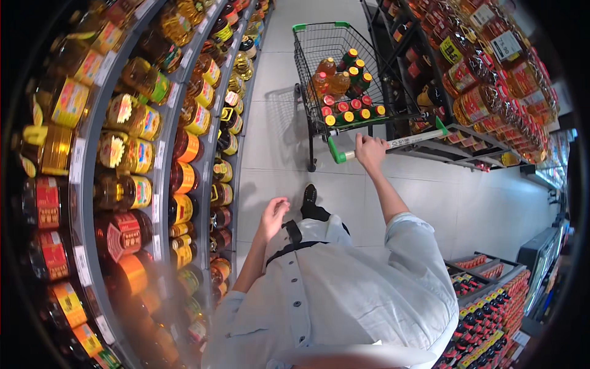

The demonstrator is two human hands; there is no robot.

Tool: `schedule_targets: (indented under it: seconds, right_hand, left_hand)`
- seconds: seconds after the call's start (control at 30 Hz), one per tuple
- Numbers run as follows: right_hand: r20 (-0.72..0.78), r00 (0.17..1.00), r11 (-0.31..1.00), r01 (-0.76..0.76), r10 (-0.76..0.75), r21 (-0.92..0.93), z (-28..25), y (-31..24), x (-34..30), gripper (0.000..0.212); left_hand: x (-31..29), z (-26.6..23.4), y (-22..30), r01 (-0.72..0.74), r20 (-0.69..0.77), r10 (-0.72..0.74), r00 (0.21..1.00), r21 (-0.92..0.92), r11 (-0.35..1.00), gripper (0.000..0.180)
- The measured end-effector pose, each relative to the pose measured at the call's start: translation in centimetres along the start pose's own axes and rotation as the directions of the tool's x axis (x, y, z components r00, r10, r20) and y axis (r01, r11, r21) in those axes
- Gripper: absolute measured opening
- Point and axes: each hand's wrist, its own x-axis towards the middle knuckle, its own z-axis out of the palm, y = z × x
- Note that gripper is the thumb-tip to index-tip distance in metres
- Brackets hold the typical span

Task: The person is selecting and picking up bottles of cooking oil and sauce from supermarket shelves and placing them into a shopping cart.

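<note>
My right hand (370, 152) is wrapped round the pale handlebar (410, 139) of a shopping cart, near the bar's left green end. The black wire cart (307, 56) stands ahead of me. In its basket are several dark bottles with yellow caps (356, 74), large amber oil bottles (338, 83) and a cluster of red- and yellow-topped bottles (348, 115). My left hand (273, 216) hangs in front of my body, fingers loosely bent and a little apart, with nothing visible in it. It is nearest to the shelf on the left but does not touch it.
Tall grey shelves (161, 117) of cooking oil bottles line my left side. At the right, a dark rack (458, 126) carries large oil bottles close beside the cart. Behind me to the right is a low display of small bottles (485, 320). Pale floor tiles (270, 141) run between them.
</note>
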Motion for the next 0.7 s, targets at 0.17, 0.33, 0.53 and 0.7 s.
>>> schedule_targets:
  seconds: [0.17,0.33,0.53,0.7]
  right_hand:
    - [0.005,0.983,0.983,0.182,-0.182,0.012,0.9,-2.2,-2.7,0.035]
    - [0.064,0.966,0.968,0.252,-0.251,-0.006,0.9,-5.2,-5.5,0.031]
    - [0.031,0.944,0.939,0.322,-0.328,0.122,-0.3,-7.6,-10.5,0.031]
    - [0.072,0.893,0.856,0.399,-0.444,0.33,-2.9,-8.2,-15.4,0.031]
  left_hand:
    - [-6.7,-1.2,-4.3,0.039,-0.118,-0.045,0.992,-0.055,0.998,0.032]
    - [-11.1,-0.7,-6.4,0.058,-0.132,-0.067,0.989,-0.072,0.996,0.033]
    - [-10.7,0.7,-6.6,-0.035,-0.142,0.04,0.989,0.039,0.999,0.035]
    - [-9.7,2.5,-0.4,-0.093,-0.15,0.126,0.981,0.209,0.973,0.038]
